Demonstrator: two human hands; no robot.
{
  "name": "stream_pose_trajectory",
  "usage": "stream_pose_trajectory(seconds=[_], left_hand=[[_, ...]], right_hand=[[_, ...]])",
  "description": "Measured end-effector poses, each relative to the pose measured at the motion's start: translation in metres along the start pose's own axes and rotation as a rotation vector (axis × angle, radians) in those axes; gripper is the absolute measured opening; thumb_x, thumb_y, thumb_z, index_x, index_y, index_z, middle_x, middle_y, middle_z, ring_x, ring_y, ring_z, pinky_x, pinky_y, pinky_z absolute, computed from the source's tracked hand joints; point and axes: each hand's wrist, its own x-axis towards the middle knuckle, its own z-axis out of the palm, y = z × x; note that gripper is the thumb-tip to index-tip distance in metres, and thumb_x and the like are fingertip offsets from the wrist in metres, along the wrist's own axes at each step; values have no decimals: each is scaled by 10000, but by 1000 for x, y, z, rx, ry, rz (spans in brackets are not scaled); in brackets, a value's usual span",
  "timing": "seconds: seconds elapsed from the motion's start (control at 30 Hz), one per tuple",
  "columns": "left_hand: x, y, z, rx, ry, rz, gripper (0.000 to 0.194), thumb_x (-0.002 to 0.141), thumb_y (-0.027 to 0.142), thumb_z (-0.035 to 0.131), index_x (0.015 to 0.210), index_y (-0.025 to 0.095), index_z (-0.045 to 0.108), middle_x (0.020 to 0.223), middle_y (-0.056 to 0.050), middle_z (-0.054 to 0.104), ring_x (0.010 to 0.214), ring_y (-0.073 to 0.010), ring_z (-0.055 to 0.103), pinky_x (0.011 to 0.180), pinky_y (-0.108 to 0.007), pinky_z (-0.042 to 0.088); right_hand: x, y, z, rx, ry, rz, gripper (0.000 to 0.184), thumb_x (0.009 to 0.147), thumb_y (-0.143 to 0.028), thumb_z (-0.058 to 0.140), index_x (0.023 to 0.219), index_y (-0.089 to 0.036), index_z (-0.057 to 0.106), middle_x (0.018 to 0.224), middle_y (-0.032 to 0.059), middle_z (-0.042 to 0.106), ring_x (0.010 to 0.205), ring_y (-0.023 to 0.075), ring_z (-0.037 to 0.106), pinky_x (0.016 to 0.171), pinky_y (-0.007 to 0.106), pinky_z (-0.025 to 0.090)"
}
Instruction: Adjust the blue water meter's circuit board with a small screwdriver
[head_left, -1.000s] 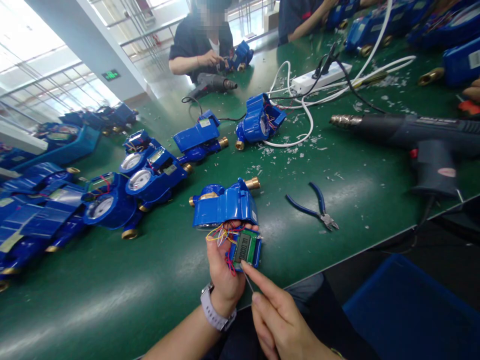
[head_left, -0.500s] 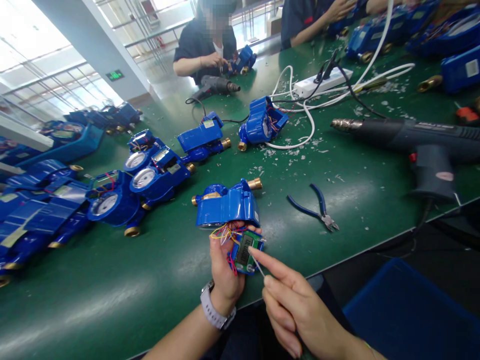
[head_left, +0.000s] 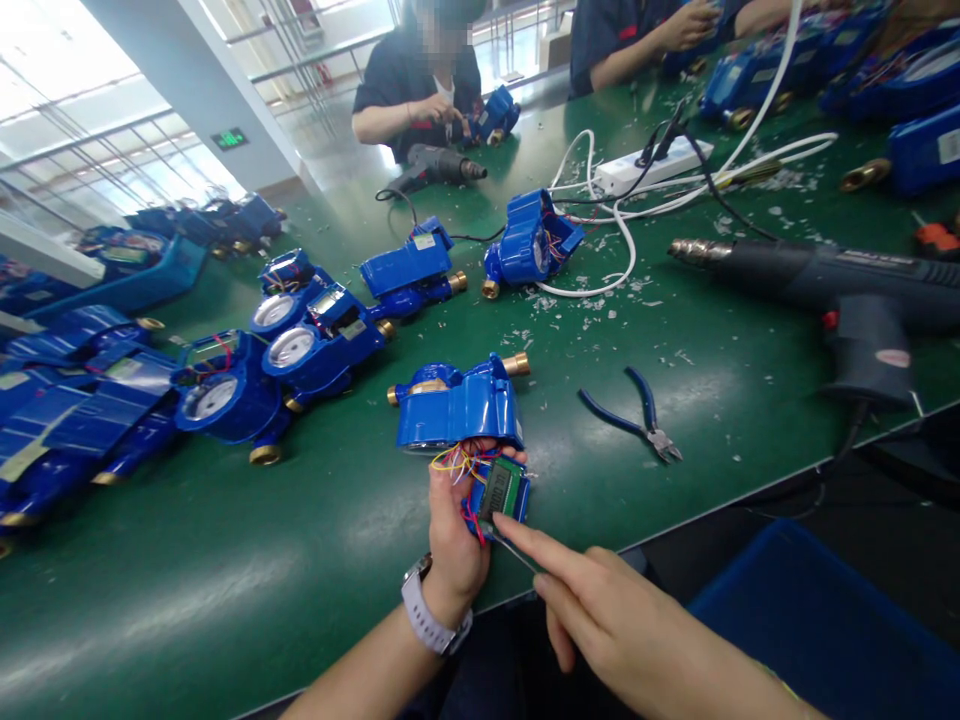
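Shifted right hand (head_left: 622,630) lower, thin probe (head_left: 508,546) now pinched under circuit board (head_left: 501,492); left hand (head_left: 454,530) gripping board near table's (head_left: 225,600) front edge, wired to blue meter (head_left: 457,408); light, fragile; hold by edges.

Both forearms are bare, with no sleeves reaching into view. The left hand (head_left: 454,535) wears no glove, and its nails are short and unpainted. A wristwatch (head_left: 429,615) sits on the left wrist, just behind the base of the fingers: its strap is a pale grey-white band, ribbed with small notches, and a darker case edge shows at the top of the strap. The right hand (head_left: 615,625) is likewise ungloved, with no ring on any visible finger. A thin yellowish band shows at the right wrist, well behind the fingers, near the frame's lower edge.
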Motion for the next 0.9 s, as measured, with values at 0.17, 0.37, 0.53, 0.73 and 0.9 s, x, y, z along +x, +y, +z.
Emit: stream_pose_trajectory(seconds=[0.17,0.37,0.53,0.73,0.9], left_hand=[[0,-1,-2,22,3,23,550,815,672,587,971,164,731,931,-93,764,895,-246,733,815,-328,584],[1,-2,1,45,6,56,553,810,673,593,980,164,723,918,-95,759,873,-263,734,790,-358,588],[2,-2,2,33,43,65,543,813,665,590,953,157,722,909,-102,758,874,-275,729,812,-390,580],[2,-1,7,-17,80,61,521,830,645,572,936,159,727,900,-90,758,863,-265,731,820,-386,580],[-1,-2,9,-51,33,0,509,853,627,554,967,161,723,917,-84,758,877,-249,729,813,-346,575]], right_hand=[[3,1,8,-291,47,-1,568,955,-178,282,1510,-291,328,713,32,666,619,210,616,547,290,359],[6,11,27,-645,133,-82,755,800,-48,355,1530,-229,283,710,57,689,540,235,632,483,329,261],[9,23,42,-649,355,-206,684,815,-43,313,1479,-189,392,617,43,651,446,221,582,441,324,286],[14,21,46,-408,359,-229,629,865,-76,275,1482,-143,374,730,80,702,513,221,624,468,306,379],[15,20,42,-33,265,-226,561,942,-155,249,1495,-113,332,611,18,606,502,176,561,502,285,388]])
